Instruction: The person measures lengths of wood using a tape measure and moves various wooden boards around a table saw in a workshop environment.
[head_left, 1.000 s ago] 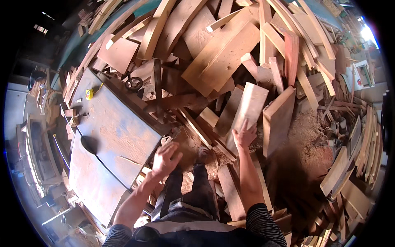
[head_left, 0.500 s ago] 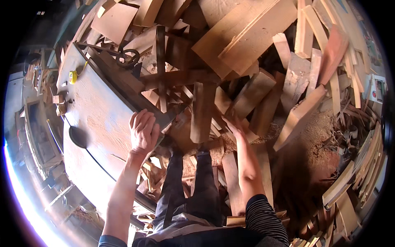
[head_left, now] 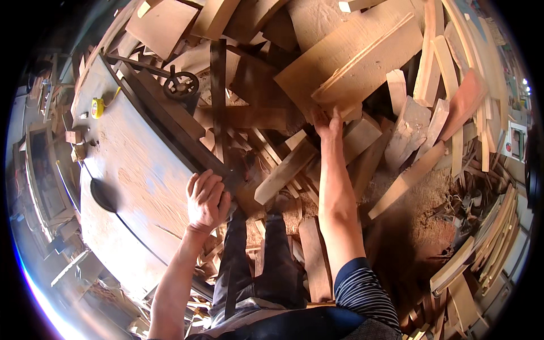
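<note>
My left hand (head_left: 207,201) rests on the near right edge of a pale machine table (head_left: 136,175), its fingers curled over the dark rail along that edge. My right hand (head_left: 328,126) reaches into the wood pile at the lower edge of a wide flat board (head_left: 368,54). Its thumb and fingers look stretched out and apart; the fingertips are partly lost against the board. Just below and left of it, a short wood block (head_left: 286,171) lies tilted over other offcuts.
A dark handwheel (head_left: 181,85) sits on the machine's far side. A yellow tape measure (head_left: 97,107) lies on the table. Offcuts surround my legs, and sawdust (head_left: 419,195) covers ground at the right. Thin strips (head_left: 498,243) are stacked at the far right.
My right hand has moved up and away from me, to the wide board. The short block, more upright before, now leans over to the left. My left hand stays at the table edge.
</note>
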The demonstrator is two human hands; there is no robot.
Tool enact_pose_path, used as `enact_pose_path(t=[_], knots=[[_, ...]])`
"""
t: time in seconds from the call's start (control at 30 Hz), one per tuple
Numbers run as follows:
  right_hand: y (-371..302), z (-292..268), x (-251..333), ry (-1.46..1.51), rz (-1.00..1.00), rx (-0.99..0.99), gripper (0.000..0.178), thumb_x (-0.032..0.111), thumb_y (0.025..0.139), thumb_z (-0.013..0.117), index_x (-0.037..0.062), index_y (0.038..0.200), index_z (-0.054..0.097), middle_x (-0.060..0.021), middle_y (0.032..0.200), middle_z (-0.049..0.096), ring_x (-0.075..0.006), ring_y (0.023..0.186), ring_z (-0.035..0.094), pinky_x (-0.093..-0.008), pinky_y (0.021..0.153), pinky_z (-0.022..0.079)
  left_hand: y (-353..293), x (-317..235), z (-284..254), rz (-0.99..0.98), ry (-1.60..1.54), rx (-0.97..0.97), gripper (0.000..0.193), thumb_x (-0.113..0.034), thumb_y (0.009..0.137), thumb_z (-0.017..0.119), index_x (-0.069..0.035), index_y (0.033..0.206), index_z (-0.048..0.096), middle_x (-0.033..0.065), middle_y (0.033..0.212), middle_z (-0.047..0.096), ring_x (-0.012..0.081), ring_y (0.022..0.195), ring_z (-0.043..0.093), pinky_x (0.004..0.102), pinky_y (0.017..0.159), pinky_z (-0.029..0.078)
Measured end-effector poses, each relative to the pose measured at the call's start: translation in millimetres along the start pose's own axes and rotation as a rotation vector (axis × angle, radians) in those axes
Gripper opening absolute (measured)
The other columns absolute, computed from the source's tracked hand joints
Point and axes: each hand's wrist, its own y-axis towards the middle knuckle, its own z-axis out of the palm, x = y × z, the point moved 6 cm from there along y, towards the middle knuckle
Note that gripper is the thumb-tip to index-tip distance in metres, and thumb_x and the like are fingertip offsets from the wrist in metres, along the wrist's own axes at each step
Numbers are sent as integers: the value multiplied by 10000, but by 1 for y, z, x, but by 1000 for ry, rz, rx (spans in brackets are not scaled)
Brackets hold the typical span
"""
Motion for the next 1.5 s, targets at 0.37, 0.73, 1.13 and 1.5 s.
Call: enact_pose_path(t=[0.37,0.73,1.13,1.5], knots=[[21,2,-31,240,23,331,426,392,1018,701,140,1357,647,-58,1207,696,-245,959,583,-358,670,443,-7,7,1,-56,-48,15,217,-159,826,732,-41,1008,719,109,1175,701,336,1271,608,545,1151,386],[-124,-13,-29,504,-33,614,294,350,966,785,121,1146,742,-80,936,744,-202,738,650,-315,600,479,0,-2,-2,39,-94,-62,188,-157,844,703,-29,982,711,119,1142,705,346,1248,612,549,1139,395],[-351,-215,-17,-359,-189,181,108,134,910,829,172,912,728,66,924,676,-109,848,625,-374,716,488,-9,-2,-7,77,-104,-130,227,-195,857,722,-30,1012,715,123,1171,690,341,1270,590,553,1169,381],[-476,-190,-36,-329,-353,122,320,-71,869,767,97,1136,718,-56,1132,740,-233,1059,723,-478,922,607,-19,3,-11,110,-138,-235,223,-211,876,712,-26,999,730,138,1151,720,350,1237,608,549,1161,393]])
